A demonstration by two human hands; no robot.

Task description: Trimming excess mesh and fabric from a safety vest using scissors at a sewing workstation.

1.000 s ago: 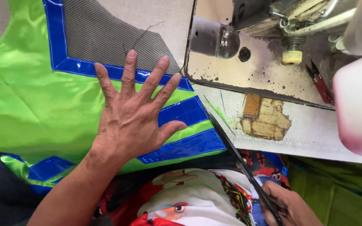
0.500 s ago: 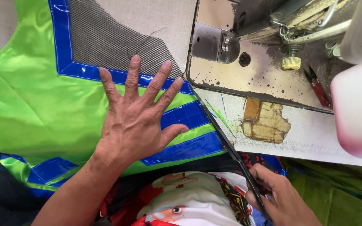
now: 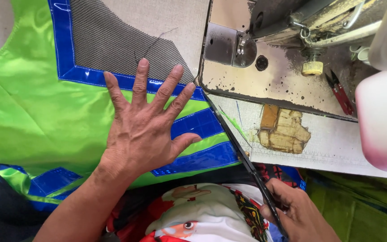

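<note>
Since half a second ago the right hand [image 3: 298, 213] has come up further into view at the bottom edge, while the left hand [image 3: 146, 127] has stayed put. That left hand lies flat with its fingers spread wide, palm pressed down on the green fabric [image 3: 32, 116] and across its blue reflective trim [image 3: 193, 123]. Just right of its thumb, the right hand is closed around the handles of long black scissors [image 3: 236, 141] — the blades run up and left along the fabric's right edge, tip near the corner of the trim. Grey mesh [image 3: 108, 40] shows above the left fingertips. Further right sits the sewing machine [image 3: 287, 22] on its worn metal plate, with red thread snips [image 3: 339, 94] and a pink tub [image 3: 381, 121] on the desk [image 3: 337, 143] — a patterned cloth [image 3: 202, 215] lies below
</note>
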